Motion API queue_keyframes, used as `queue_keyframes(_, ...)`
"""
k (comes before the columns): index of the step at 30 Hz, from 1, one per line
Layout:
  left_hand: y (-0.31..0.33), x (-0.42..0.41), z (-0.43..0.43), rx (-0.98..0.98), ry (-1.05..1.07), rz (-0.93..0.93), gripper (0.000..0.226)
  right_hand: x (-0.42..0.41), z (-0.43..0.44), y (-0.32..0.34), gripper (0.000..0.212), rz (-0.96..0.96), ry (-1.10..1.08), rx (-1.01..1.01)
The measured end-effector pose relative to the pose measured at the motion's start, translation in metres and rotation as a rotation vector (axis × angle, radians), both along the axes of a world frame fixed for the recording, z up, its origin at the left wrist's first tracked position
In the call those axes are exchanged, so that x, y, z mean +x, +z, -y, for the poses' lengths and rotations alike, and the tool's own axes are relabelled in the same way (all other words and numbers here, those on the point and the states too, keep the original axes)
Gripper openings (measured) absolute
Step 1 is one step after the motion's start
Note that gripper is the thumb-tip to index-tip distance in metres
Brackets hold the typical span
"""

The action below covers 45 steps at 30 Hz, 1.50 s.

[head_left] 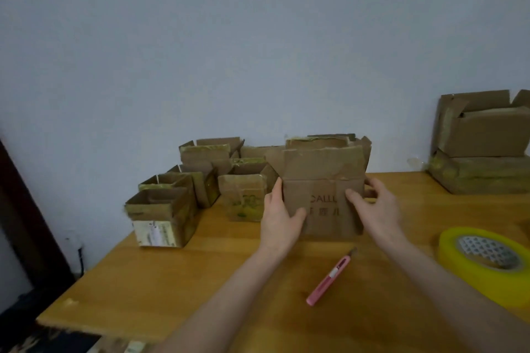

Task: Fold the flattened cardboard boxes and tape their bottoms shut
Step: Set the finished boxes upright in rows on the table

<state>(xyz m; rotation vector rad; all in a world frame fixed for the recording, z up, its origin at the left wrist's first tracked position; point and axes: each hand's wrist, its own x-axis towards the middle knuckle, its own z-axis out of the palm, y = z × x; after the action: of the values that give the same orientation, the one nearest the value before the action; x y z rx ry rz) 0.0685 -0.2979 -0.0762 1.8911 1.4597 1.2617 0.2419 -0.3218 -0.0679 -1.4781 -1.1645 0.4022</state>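
Note:
An upright brown cardboard box [324,169] with printed letters stands on the wooden table [200,281], its top flaps up. My left hand [279,217] grips its left front corner, thumb on the front face. My right hand [372,209] holds the right front corner, thumb on the front and fingers round the side. A roll of yellow tape [484,263] lies at the right. A pink utility knife [329,278] lies on the table just in front of the box.
Several folded boxes [183,194] with open tops stand in a cluster at the back left. A stack of cardboard [484,143] sits at the back right against the wall. The table's left edge drops off beside a dark frame [25,209].

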Motion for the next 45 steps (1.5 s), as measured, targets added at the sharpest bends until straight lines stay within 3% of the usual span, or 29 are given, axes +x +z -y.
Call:
queue_keyframes(4,0.0,-0.062,0.025,0.033,0.136,-0.017,0.076,-0.057,0.008,-0.009,0.047,0.1,0.1,0.017)
queue_keyframes(10,-0.021,-0.139,0.023,-0.123,0.281,-0.053,0.08,-0.139,-0.006,-0.046,0.063,0.176,0.272,-0.179)
queue_keyframes(24,-0.045,-0.169,-0.03,-0.214,0.214,-0.003,0.088,-0.168,-0.054,-0.063,0.086,0.223,0.475,-0.372)
queue_keyframes(27,-0.049,-0.16,-0.017,-0.112,0.328,0.011,0.077,-0.159,-0.051,-0.06,0.078,0.257,0.449,-0.356)
queue_keyframes(29,-0.05,-0.143,0.006,0.127,0.428,-0.073,0.061,-0.145,-0.045,-0.053,0.064,0.311,0.365,-0.295)
queue_keyframes(30,-0.05,-0.13,0.017,0.225,0.393,-0.134,0.053,-0.133,-0.042,-0.05,0.057,0.319,0.323,-0.26)
queue_keyframes(32,-0.047,-0.099,0.03,0.224,0.193,-0.297,0.043,-0.107,-0.035,-0.044,0.046,0.313,0.248,-0.22)
queue_keyframes(37,-0.051,-0.007,0.03,-0.151,-0.13,-0.802,0.056,-0.041,-0.011,-0.036,0.037,0.409,0.07,-0.256)
queue_keyframes(39,-0.056,0.021,0.027,-0.235,-0.195,-0.921,0.049,-0.016,0.006,-0.035,0.04,0.485,0.001,-0.303)
queue_keyframes(45,-0.053,0.099,0.034,-0.298,-0.339,-0.876,0.037,0.057,0.047,-0.047,0.046,0.757,-0.251,-0.472)
